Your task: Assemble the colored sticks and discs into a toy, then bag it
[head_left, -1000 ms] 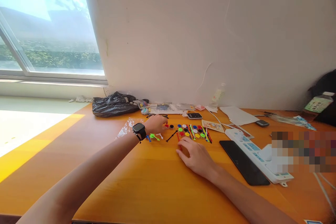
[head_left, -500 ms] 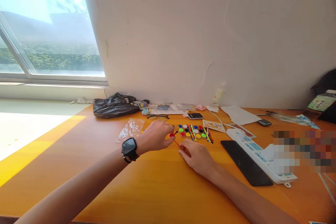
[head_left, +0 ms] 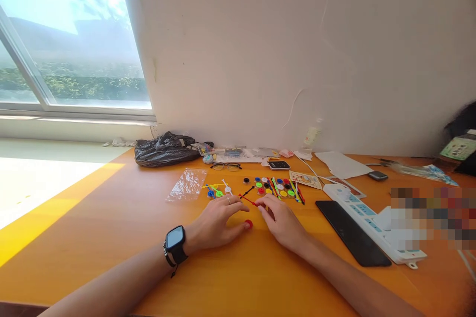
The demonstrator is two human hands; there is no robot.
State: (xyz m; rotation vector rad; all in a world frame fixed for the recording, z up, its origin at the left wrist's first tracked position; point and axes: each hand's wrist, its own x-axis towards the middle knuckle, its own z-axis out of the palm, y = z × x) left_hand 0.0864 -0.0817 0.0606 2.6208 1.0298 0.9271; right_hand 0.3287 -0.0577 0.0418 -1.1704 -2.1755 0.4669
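Observation:
My left hand (head_left: 219,224), with a ring and a black watch, lies low over the table, fingers apart. Its thumb tip touches a small red disc (head_left: 249,224). Between the fingertips of my right hand (head_left: 281,219) is the end of a thin red plastic stick (head_left: 247,199). A black stick (head_left: 247,191) lies just beyond it, close to my left fingertips. Past my left hand are colored discs fitted with sticks, including a green disc (head_left: 219,193); my fingers partly hide them. Farther right lie rows of colored discs (head_left: 280,187) and loose sticks (head_left: 297,191).
A clear plastic bag (head_left: 186,185) and glasses (head_left: 225,166) lie beyond my left hand. Along the wall are a black bag (head_left: 165,151) and a small black device (head_left: 278,165). To the right are a black phone (head_left: 351,233) and a white power strip (head_left: 375,228).
My left hand has come down toward me and away from the red stick, bringing the red disc nearer. My right hand stays almost in place with the stick. The view has shifted slightly.

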